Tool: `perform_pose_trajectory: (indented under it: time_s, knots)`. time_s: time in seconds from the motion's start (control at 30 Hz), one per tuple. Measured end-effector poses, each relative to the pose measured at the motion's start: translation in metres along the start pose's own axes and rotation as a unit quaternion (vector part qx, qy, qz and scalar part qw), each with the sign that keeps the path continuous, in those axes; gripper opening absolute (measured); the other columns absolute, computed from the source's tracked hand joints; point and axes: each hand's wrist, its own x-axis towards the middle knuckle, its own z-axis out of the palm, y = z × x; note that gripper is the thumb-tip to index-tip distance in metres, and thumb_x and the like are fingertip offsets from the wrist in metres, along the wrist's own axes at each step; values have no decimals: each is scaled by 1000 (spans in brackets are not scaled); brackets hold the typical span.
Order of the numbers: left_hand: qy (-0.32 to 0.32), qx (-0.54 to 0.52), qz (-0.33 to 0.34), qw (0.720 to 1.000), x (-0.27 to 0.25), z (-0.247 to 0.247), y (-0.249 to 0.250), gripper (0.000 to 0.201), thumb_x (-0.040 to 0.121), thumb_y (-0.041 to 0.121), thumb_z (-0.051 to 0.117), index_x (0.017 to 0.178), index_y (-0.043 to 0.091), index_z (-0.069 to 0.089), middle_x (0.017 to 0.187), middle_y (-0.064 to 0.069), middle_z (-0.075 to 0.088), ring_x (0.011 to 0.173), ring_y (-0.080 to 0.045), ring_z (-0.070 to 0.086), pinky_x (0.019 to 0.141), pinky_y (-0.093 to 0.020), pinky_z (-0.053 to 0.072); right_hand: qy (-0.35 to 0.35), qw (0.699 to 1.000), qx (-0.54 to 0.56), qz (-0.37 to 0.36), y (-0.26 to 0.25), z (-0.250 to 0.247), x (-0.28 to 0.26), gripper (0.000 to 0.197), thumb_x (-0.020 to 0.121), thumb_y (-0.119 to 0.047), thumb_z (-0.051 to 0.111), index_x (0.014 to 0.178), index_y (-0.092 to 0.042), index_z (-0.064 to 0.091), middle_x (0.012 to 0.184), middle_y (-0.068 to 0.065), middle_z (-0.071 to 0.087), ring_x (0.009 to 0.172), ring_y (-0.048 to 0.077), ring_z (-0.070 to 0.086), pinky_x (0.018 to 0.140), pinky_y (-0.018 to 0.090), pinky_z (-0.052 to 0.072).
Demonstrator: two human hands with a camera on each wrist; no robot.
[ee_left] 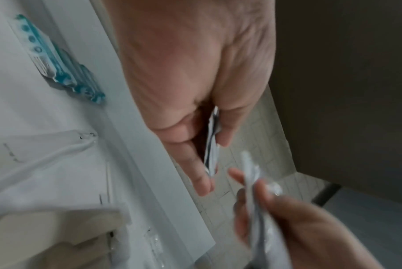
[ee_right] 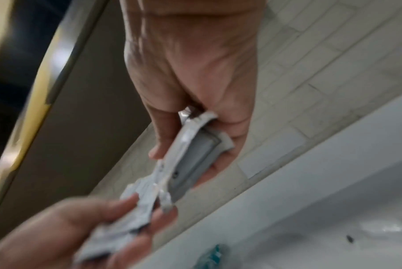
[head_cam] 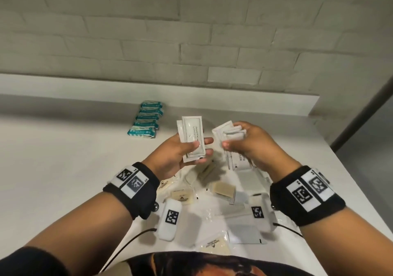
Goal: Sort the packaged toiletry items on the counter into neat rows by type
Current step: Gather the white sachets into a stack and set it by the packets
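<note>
My left hand grips a few flat white foil shampoo sachets, and my right hand clutches a looser fan of similar white sachets, both above the white counter. Behind them lies the row of teal-and-white wrapped packs. I judge the fanned sachets could slip and mix back into the unsorted pile of soaps and clear-wrapped items beneath.

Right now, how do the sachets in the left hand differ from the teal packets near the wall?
The white sachets are held upright, off the counter, by the left hand; the teal packets lie on the counter in a finished row. The sachets are plain white with dark print; the packets are teal and white. Both are sealed toiletry packs.
</note>
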Motion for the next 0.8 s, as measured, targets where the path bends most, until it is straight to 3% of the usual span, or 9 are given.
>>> perform_pose_trajectory:
  time_s: [0.1, 0.17, 0.27, 0.33, 0.4, 0.47, 0.53, 0.67, 0.8]
  knots:
    - [-40, 35, 6, 999, -2, 5, -4, 35, 92, 10, 55, 126, 14, 55, 118, -11, 69, 104, -32, 67, 80, -38, 59, -43, 980, 195, 9, -8, 7, 1, 32, 73, 16, 66, 101, 1, 64, 87, 13, 74, 77, 24, 71, 73, 36, 61]
    - [-56, 44, 9, 997, -1, 12, -4, 34, 90, 14, 56, 124, 15, 57, 111, -7, 71, 97, -25, 70, 69, -33, 60, -38, 985, 166, 1, -11, 18, 1, 28, 75, 15, 66, 99, 2, 65, 90, 16, 73, 79, 28, 71, 74, 41, 60]
    - [-40, 40, -9, 998, -1, 15, 1, 37, 90, 37, 48, 116, 13, 58, 97, -2, 74, 82, -18, 70, 58, -28, 57, 22, 987, 161, -12, -7, 23, 5, 25, 78, 10, 68, 100, -1, 65, 93, 17, 72, 81, 30, 70, 77, 44, 58]
    - [-5, 44, -22, 999, 1, 7, 4, 51, 91, 55, 36, 116, 16, 58, 83, -2, 71, 62, -14, 59, 51, -25, 42, 55, 979, 196, -12, -4, 15, 8, 30, 79, 10, 66, 108, 1, 63, 95, 18, 71, 83, 33, 68, 81, 49, 56]
    - [28, 55, -34, 998, 4, -3, 5, 58, 93, 63, 27, 119, 20, 56, 73, 0, 62, 55, -10, 42, 51, -24, 28, 72, 973, 218, -13, -1, 2, 11, 30, 78, 12, 65, 105, -3, 63, 91, 14, 72, 79, 30, 69, 77, 48, 58]
    - [51, 84, -26, 995, 5, -9, 3, 37, 98, 47, 38, 116, 20, 55, 70, 5, 55, 58, -9, 37, 53, -23, 25, 73, 975, 211, -20, 2, -5, 11, 30, 77, 14, 65, 99, -7, 63, 83, 6, 73, 70, 21, 71, 66, 38, 60]
    - [60, 136, -13, 989, 5, -11, -1, 19, 97, 21, 51, 116, 20, 53, 82, 7, 58, 66, -9, 45, 57, -22, 32, 70, 977, 200, -17, 7, -7, 10, 28, 77, 13, 66, 96, -8, 64, 76, 3, 73, 64, 18, 70, 60, 33, 59]
    - [72, 114, 13, 991, 6, -9, -7, 26, 91, 4, 60, 112, 15, 50, 95, -1, 64, 77, -14, 64, 58, -22, 50, 57, 982, 178, 3, 19, -6, 9, 20, 76, 9, 69, 88, -8, 67, 69, 6, 70, 57, 20, 66, 62, 34, 57]
    - [76, 87, 24, 993, 7, -7, -9, 32, 88, 2, 64, 114, 13, 48, 95, -6, 69, 74, -18, 70, 59, -25, 54, 53, 984, 171, 12, 27, -6, 11, 21, 78, 6, 69, 91, -10, 66, 73, 3, 71, 63, 19, 68, 75, 37, 54]
